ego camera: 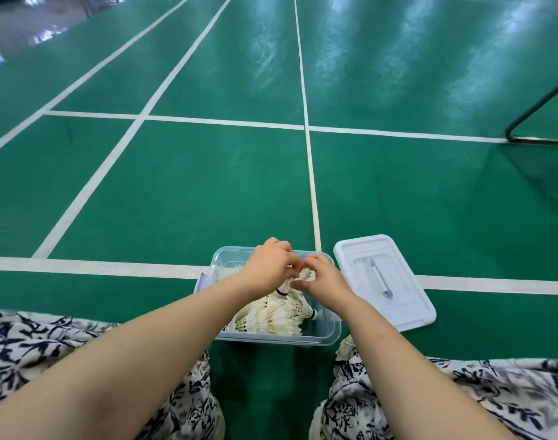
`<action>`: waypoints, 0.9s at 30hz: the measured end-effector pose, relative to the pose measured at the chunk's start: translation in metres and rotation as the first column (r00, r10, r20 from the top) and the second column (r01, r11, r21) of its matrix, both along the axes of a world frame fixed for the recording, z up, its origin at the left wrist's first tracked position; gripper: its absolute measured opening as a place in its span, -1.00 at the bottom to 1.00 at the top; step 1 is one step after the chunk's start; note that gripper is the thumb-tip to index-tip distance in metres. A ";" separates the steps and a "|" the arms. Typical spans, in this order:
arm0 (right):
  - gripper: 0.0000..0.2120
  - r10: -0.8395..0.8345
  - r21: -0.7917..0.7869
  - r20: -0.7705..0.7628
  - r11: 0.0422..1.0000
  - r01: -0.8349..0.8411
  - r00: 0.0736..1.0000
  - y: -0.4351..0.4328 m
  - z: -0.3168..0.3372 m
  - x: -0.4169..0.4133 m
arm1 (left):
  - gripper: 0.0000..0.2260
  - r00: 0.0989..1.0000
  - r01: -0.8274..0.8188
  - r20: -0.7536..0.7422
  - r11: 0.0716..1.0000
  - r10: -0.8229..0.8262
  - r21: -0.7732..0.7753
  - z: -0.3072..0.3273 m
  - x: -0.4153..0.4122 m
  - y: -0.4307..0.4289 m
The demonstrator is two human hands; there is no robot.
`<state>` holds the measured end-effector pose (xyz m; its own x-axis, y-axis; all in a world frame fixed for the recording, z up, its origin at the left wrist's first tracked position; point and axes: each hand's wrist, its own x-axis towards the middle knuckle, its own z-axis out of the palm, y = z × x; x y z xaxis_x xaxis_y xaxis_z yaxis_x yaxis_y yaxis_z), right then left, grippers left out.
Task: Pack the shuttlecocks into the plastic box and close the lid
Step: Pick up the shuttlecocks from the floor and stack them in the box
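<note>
Shuttlecocks (277,315) lay piled in the clear box (303,340). The box sat on the green floor (207,185), just in front of the person's knees. Both hands were over the box, close together. The left hand (269,265) and the right hand (322,278) had their fingers curled in, and together they pinched a white shuttlecock (306,276) just above the pile. The white lid (382,281) was off. It lay flat on the floor, just beside the box on its right, handle facing up.

Shuttlecocks (271,315) partly behind left hand (268,265), right hand (322,277)
</note>
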<state>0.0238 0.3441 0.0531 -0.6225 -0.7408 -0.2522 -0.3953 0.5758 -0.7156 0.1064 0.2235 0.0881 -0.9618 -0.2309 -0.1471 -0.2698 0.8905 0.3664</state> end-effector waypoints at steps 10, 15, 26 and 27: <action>-0.80 0.040 0.177 -0.307 0.984 0.016 0.951 0.010 -0.004 0.001 | -0.81 0.992 -0.096 -0.071 0.988 0.105 0.118 0.003 -0.006 -0.002; -0.90 -0.022 0.372 -0.128 0.926 0.069 0.992 0.012 -0.010 0.001 | -0.52 0.985 -0.169 -0.019 0.980 0.171 0.102 -0.005 -0.002 -0.011; -0.79 0.082 0.404 0.181 0.902 -0.151 0.980 0.005 -0.028 0.022 | -0.53 0.985 -0.172 0.016 0.984 0.172 0.045 -0.021 0.005 -0.019; -0.79 0.086 0.413 0.177 0.898 -0.153 0.980 0.005 -0.031 0.026 | -0.53 0.985 -0.173 0.015 0.984 0.173 0.048 -0.022 0.005 -0.019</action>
<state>0.0496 0.3489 0.0220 -0.4657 -0.6097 -0.6413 -0.3881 0.7921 -0.4712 0.1115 0.2045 0.0666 -0.9063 -0.3859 -0.1722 -0.4223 0.8112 0.4046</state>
